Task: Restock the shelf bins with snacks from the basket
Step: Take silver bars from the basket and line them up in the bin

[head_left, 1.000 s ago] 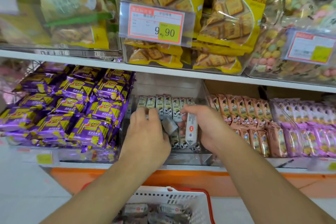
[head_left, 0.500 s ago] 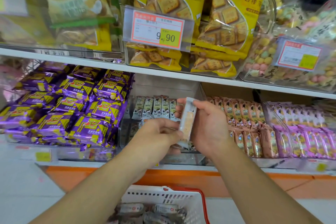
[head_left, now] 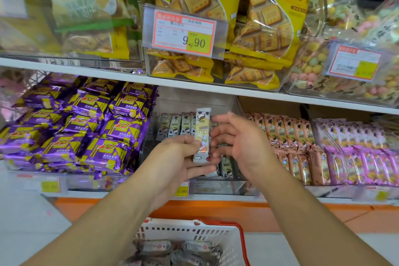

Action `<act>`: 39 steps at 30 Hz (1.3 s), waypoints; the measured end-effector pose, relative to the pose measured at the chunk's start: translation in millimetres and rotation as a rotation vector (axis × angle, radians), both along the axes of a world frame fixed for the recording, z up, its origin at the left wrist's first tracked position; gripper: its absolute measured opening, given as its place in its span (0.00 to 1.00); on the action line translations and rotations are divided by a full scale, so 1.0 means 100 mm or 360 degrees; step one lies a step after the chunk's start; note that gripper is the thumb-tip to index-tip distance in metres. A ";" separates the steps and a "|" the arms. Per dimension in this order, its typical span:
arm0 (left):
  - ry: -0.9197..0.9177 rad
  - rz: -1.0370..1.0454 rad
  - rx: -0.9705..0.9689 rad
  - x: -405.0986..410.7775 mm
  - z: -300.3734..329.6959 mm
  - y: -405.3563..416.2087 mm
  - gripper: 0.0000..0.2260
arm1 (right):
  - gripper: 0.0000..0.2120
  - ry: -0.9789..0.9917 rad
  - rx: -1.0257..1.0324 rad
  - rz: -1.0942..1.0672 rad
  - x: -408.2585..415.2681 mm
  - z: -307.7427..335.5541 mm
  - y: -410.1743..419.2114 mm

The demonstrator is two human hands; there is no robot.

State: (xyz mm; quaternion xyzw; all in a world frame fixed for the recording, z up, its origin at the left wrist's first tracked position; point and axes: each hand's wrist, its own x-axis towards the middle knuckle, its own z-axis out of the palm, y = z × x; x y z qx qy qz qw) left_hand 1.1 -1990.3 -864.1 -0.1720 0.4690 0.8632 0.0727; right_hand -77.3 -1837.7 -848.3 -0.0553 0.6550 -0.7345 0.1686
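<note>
both bare forearms reach up from the bottom edge and converge toward the middle. the left hand is palm-up with its fingers and thumb curled, pinching the lower half of an upright snack bar. the right hand is just beside it, palm turned toward the left, its fingers loosely spread and holding nothing.

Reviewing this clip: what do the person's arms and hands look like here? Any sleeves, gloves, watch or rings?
Both forearms are bare right up to the bottom edge of the frame: no sleeves in view. The left hand and right hand wear no gloves. No watch, bracelet or ring is visible on either wrist or on the fingers that show.
</note>
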 end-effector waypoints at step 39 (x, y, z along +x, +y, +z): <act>0.0186 -0.0079 -0.1837 -0.03 -0.21 -0.01 0.08 | 0.21 0.0774 0.2665 0.0506 0.22 -0.33 -0.16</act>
